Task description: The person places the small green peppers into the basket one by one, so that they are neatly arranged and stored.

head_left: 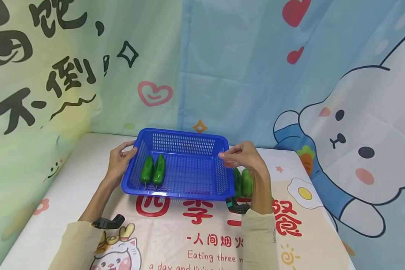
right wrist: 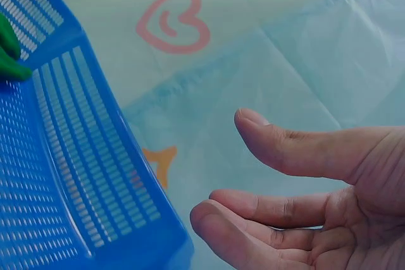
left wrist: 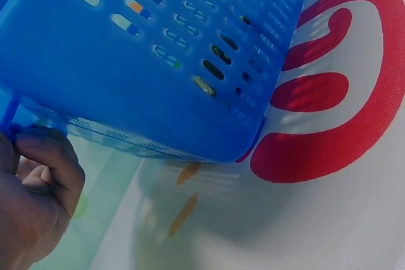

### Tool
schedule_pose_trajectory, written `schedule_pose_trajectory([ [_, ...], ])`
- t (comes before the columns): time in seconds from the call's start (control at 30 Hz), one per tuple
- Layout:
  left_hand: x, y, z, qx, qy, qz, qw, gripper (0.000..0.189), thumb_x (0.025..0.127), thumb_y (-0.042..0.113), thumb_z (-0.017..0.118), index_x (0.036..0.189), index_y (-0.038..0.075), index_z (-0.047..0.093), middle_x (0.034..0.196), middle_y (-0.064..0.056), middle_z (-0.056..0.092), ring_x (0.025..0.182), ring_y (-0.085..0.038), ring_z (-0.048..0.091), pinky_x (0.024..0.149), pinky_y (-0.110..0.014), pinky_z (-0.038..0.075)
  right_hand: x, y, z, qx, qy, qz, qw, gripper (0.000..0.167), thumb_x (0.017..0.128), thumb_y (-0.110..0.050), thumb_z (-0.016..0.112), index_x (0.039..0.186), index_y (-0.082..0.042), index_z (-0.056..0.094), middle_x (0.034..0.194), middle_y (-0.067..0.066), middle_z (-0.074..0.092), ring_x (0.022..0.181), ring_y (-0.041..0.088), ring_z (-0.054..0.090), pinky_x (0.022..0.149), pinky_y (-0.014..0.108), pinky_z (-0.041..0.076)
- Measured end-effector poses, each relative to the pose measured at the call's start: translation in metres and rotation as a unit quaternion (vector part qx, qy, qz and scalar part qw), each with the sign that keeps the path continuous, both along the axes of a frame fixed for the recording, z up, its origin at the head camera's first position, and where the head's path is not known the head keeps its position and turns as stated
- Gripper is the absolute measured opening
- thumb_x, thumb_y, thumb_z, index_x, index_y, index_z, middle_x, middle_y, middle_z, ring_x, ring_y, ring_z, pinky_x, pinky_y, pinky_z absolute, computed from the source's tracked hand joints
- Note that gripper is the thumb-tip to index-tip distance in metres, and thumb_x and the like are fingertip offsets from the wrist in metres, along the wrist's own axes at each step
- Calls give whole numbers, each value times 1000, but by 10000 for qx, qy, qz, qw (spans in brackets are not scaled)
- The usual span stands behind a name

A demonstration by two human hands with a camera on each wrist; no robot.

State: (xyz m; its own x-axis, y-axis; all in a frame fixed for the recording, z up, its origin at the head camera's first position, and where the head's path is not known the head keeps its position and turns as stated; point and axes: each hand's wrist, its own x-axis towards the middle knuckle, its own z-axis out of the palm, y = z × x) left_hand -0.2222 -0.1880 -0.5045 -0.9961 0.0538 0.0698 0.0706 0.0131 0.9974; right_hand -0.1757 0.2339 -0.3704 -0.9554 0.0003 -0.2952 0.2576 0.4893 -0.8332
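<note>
At mid-frame, a blue plastic basket is held by the left grip; the right grip is parted, empty. The printed table is backed by cartoon curtains.

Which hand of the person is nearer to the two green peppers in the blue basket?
Left. The left hand grips the left end of the basket, close beside the peppers; the right hand, holding nothing, is at the opposite end.

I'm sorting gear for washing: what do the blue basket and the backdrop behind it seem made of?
Blue basket: likely moulded plastic, smooth with a slight gloss; its rim catches light and regular slots pierce its walls. Backdrop: probably matte printed fabric, judging by its creases, though thin plastic sheeting is possible.
</note>
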Motion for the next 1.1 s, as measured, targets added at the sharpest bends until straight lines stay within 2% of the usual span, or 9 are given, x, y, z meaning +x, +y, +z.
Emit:
schedule_pose_trajectory([
  [0.1, 0, 0, 1, 14, 28, -6, 10000, 50, 114, 20, 60, 156, -7, 51, 90, 11, 82, 76, -7, 80, 65, -22, 66, 1, 9, 0, 171, -113, -124, 9997, 55, 97, -33, 86, 130, 8, 69, 123, 26, 78, 104, 34, 83, 106, 51, 64],
  [0.33, 0, 1, 2, 0, 5, 7, 10000, 50, 114, 20, 60, 156, -7, 51, 90, 10, 83, 76, -7, 80, 65, -22, 66, 8, 34, -2, 476, 44, -160, 9987, 53, 99, -33, 84, 127, 10, 70, 118, 27, 79, 99, 32, 83, 90, 40, 70],
  [0.53, 1, 1, 3, -78, -9, 41, 10000, 51, 114, 21, 60, 156, -7, 51, 89, 10, 82, 76, -6, 80, 65, -22, 66, 16, 56, -7, 612, -12, -296, 9977, 54, 99, -38, 83, 128, 6, 71, 113, 20, 81, 94, 23, 82, 92, 38, 69],
  [0.6, 1, 1, 3, -95, -17, 44, 9999, 51, 114, 21, 60, 156, -7, 51, 89, 11, 82, 76, -6, 80, 65, -22, 66, 18, 63, -10, 653, -68, -347, 9972, 54, 99, -39, 83, 128, 6, 71, 109, 16, 82, 90, 17, 81, 96, 40, 68],
  [0.7, 1, 1, 4, -89, -11, 36, 10000, 51, 114, 22, 59, 156, -7, 51, 89, 10, 82, 76, -6, 80, 66, -22, 66, 20, 72, -14, 674, -158, -433, 9967, 54, 100, -38, 82, 129, 6, 70, 108, 14, 83, 88, 14, 80, 105, 51, 64],
  [0.83, 1, 1, 4, -85, -16, 47, 10000, 51, 114, 21, 60, 156, -7, 51, 89, 10, 82, 76, -6, 80, 65, -22, 66, 23, 84, -20, 647, -323, -569, 9958, 58, 100, -39, 81, 134, 7, 68, 115, 17, 82, 100, 25, 83, 119, 72, 47],
  [0.93, 1, 1, 4, -122, -57, 49, 9999, 51, 114, 22, 59, 156, -6, 50, 92, 8, 83, 77, -7, 80, 66, -23, 67, 25, 94, -25, 587, -366, -598, 9958, 60, 101, -37, 81, 135, 9, 67, 119, 19, 81, 110, 33, 82, 120, 76, 43],
  [1.1, 2, 0, 4, -213, -98, 60, 9997, 52, 114, 23, 59, 157, -5, 50, 98, 1, 84, 79, -9, 81, 68, -24, 68, 30, 109, -34, 530, -378, -638, 9958, 61, 102, -37, 80, 137, 11, 65, 123, 20, 80, 111, 33, 81, 121, 75, 42],
])
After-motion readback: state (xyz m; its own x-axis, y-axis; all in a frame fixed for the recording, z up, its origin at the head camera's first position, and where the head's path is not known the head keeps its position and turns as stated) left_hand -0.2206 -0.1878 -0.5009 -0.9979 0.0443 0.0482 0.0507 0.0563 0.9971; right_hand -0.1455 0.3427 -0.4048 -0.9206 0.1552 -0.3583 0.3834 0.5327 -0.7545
